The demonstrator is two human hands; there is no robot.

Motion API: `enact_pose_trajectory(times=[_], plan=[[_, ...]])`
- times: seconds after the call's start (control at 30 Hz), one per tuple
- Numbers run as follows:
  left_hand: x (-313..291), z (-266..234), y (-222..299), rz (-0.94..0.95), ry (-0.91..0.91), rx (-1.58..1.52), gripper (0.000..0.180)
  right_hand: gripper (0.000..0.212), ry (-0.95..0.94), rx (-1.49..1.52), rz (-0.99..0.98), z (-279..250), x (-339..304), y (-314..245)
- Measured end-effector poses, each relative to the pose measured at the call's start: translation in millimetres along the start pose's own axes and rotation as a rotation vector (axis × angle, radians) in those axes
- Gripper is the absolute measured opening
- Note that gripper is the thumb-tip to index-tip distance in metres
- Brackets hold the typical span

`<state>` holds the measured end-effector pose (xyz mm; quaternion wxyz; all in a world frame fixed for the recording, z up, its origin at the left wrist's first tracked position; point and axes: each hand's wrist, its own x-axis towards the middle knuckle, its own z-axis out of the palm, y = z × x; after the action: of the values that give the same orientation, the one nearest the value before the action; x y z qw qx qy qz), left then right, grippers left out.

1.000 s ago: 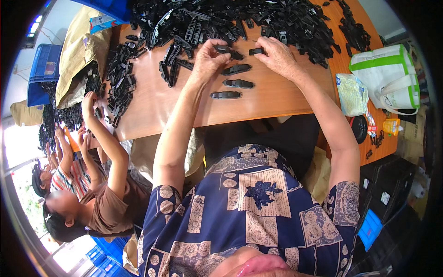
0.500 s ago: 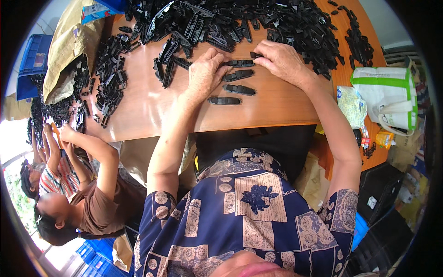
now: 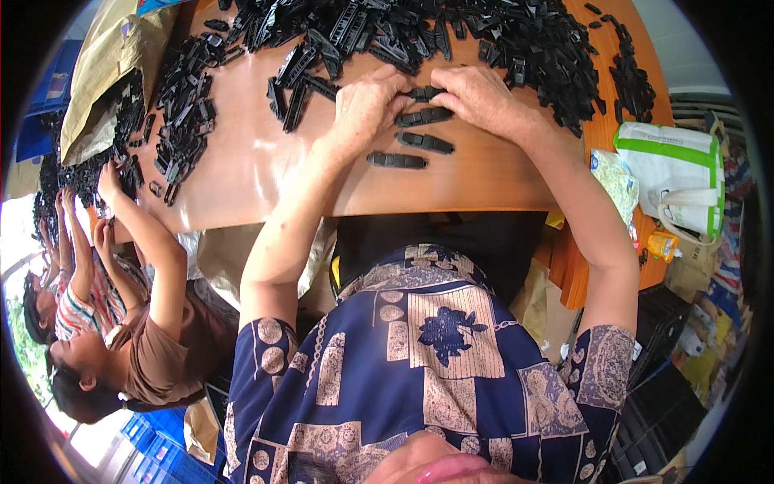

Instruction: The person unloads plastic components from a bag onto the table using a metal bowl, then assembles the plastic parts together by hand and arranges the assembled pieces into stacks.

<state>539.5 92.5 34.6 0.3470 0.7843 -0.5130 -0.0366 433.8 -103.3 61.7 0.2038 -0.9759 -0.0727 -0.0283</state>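
A slim black plastic part [image 3: 422,93] lies between my two hands at the far side of a short row. The fingers of my left hand [image 3: 369,106] close on its left end. My right hand [image 3: 477,98] has thumb and fingers pinched at its right end, and the fingertips hide what is there. Just nearer to me lies a second black part [image 3: 424,117], close under both hands. Beyond that come a third part [image 3: 426,143] and a fourth part [image 3: 397,160], side by side and apart on the wooden table [image 3: 468,189].
A big heap of black parts [image 3: 548,68] covers the table's far side, with a smaller pile [image 3: 184,133] at left. A paper sack [image 3: 121,56] spills more parts. Two people sit at left, one in a brown sleeve [image 3: 153,290]. A white-green bag [image 3: 673,165] stands at right.
My right hand has moved left, closer to my left hand, and a small dark piece at its fingertips is now hidden. The whole view has shifted slightly.
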Motion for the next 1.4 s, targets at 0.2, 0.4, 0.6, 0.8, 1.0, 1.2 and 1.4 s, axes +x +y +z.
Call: enact_pose_trajectory(times=[0.2,0.4,0.6,0.8,1.0,1.2,1.4], plan=[[-83,-14,51,-0.162,0.269,-0.119,0.016,0.03,0.217,0.163,-0.053,24,-18,8],[-185,20,96,-1.145,0.002,-1.747,0.042,0.028,0.478,0.02,0.015,79,-31,-70],[-199,11,50,-0.997,0.356,-2.289,0.069,0.022,0.411,-0.025,-0.182,117,-2,-152],[-270,-29,34,-0.94,0.863,-2.121,0.066,0.03,0.261,0.133,-0.417,162,28,-235],[-322,-75,35,-1.352,0.9,-1.512,0.066,0.037,0.291,0.27,-0.497,118,12,-206],[-226,-64,17,-0.638,0.532,-0.228,0.03,0.017,0.507,0.226,0.188,58,-66,-106],[-94,-63,-39,-0.28,0.415,0.237,0.036,0.013,0.633,0.116,0.5,39,-130,-56]])
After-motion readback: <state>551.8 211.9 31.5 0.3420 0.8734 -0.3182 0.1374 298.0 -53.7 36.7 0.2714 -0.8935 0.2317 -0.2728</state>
